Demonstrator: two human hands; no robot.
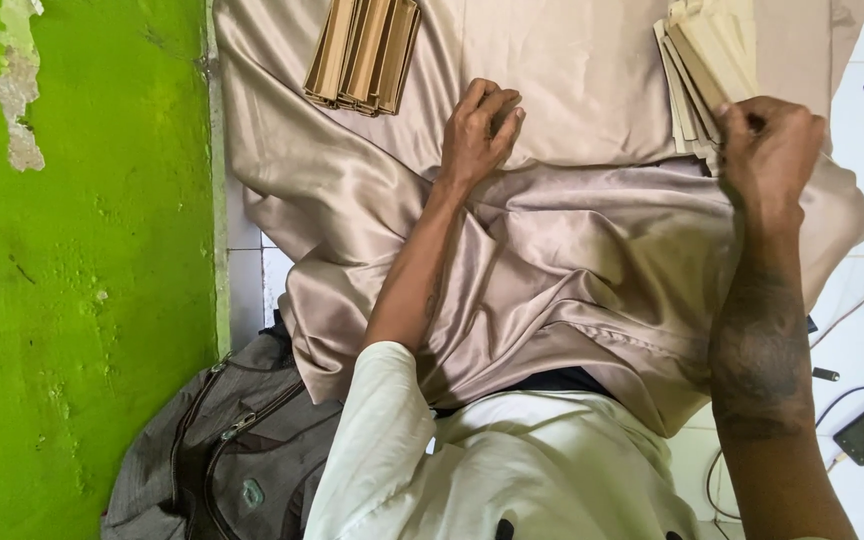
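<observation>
two hands curled, right hand gripping strips

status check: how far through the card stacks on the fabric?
Looks done: a brown folded stack lies untouched on the beige satin cloth. In hand: the right hand grips the edge of the fanned pale stack; the left hand rests curled on the cloth. Left: apparently the pale stack; count unreadable.

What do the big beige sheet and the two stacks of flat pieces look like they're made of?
Beige sheet: likely satin-type fabric; glossy sheen, soft flowing folds. Brown stack: looks like folded kraft paper or thin card; matte, crisp edges. Pale stack by the right hand: probably cream paper or card; flat, matte, fanned.
</observation>
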